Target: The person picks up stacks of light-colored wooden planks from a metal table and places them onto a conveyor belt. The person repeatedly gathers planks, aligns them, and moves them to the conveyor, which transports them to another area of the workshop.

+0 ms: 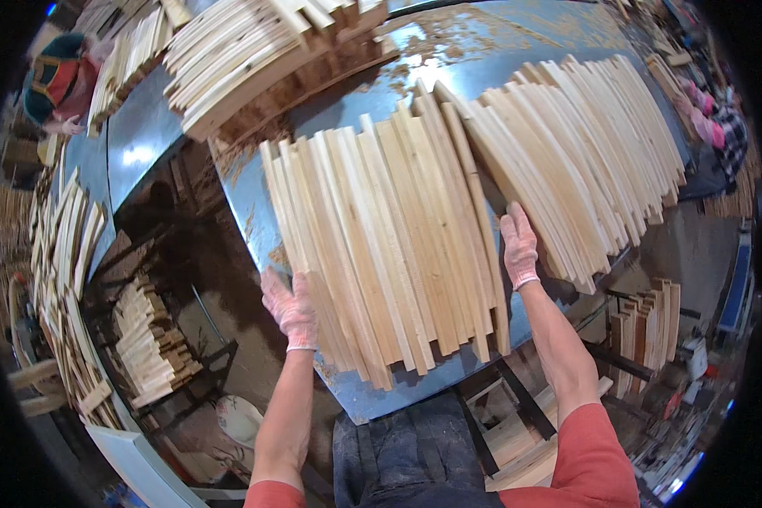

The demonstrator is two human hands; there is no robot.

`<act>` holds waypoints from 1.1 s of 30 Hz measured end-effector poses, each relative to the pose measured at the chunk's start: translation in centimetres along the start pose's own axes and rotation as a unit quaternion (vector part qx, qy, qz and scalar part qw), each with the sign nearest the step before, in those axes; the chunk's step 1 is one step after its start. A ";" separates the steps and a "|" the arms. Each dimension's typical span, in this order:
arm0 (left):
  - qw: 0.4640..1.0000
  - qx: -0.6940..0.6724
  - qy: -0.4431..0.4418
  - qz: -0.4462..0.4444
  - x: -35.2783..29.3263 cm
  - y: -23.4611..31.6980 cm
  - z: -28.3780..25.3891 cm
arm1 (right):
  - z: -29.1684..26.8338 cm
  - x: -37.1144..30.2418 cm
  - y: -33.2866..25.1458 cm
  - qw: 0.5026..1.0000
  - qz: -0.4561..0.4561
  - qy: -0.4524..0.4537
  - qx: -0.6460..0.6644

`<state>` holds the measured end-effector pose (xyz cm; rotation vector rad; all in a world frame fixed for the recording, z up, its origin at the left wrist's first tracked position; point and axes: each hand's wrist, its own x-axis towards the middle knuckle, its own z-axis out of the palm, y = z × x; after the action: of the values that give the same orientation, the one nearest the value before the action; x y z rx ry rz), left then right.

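Note:
A row of pale wooden strips (389, 245) lies side by side on the blue metal table (372, 405), their near ends uneven. At this row's left edge is my left hand (290, 309), gloved, its thumb apart from the fingers and close to the outermost strip. My gloved right hand (519, 245) reaches into the gap on the other side, fingers stretched out along the edge of a second row of strips (576, 169). Neither hand is wrapped round a strip. Whether the fingertips touch the wood, I cannot tell.
Behind the first row stands a tall stack of strips (237, 68); sawdust (474, 38) is scattered over the far tabletop. More strips (152, 343) sit low at the left, others (645, 339) low at the right. One person (55, 80) is at far left, another (711, 127) at far right.

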<state>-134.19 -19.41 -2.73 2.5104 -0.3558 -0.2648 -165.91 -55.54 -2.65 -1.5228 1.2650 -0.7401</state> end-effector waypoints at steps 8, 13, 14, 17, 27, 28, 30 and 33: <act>0.998 -0.028 0.024 -0.053 -0.9 -3.5 -0.3 | 6.5 -3.3 -6.2 0.941 0.150 -0.217 0.212; 0.825 -0.490 -0.114 -0.257 -2.9 -7.9 -4.0 | 9.7 -8.3 -8.2 0.932 0.218 -0.247 0.153; 0.786 -0.530 -0.153 -0.279 -3.4 -10.8 -4.4 | 10.3 -8.8 -7.8 0.935 0.210 -0.251 0.135; 0.740 -0.546 -0.214 -0.329 -4.2 -12.2 -7.8 | 11.9 -10.5 -8.7 0.922 0.260 -0.274 0.090; 0.710 -0.586 -0.241 -0.307 -9.0 -15.8 -12.6 | 12.4 -15.5 -7.8 0.898 0.268 -0.331 0.107; 0.712 -0.584 -0.237 -0.310 -9.9 -15.7 -13.4 | 12.3 -16.0 -8.2 0.888 0.282 -0.340 0.126; 0.716 -0.581 -0.227 -0.313 -11.5 -16.0 -15.1 | 12.1 -17.0 -9.7 0.865 0.310 -0.359 0.166; 0.719 -0.596 -0.204 -0.293 -14.5 -16.7 -19.0 | 12.1 -19.5 -11.3 0.856 0.308 -0.397 0.123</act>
<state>-139.59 8.29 4.56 1.1558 0.3982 -0.9487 -156.37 -33.60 6.47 -0.9382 0.8727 0.1613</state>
